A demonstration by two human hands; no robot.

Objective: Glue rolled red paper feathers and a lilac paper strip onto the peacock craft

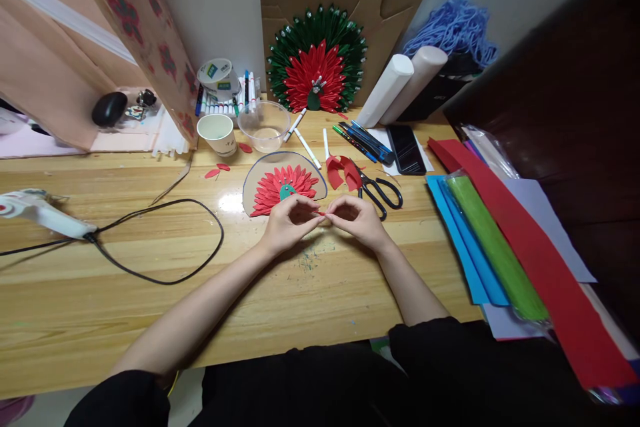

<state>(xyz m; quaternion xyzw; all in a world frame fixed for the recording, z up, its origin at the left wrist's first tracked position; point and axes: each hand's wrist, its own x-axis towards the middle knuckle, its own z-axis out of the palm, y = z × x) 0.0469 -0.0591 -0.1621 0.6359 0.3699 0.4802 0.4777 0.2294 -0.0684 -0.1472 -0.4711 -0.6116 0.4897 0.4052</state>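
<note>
My left hand and my right hand meet above the table, both closed in a pinch. Between their fingertips is a small red paper petal, mostly covered by the fingers. Just behind my left hand lies a cardboard fan shape with a dark outlined edge. Layered red petals and a green piece sit on it. Beyond my right hand are black-handled scissors, next to cut red paper scraps.
Left, a white glue gun trails a looped black cord. A paper cup, clear bowl, pens and phone stand behind. A green and red peacock piece leans at the back; coloured sheets lie right.
</note>
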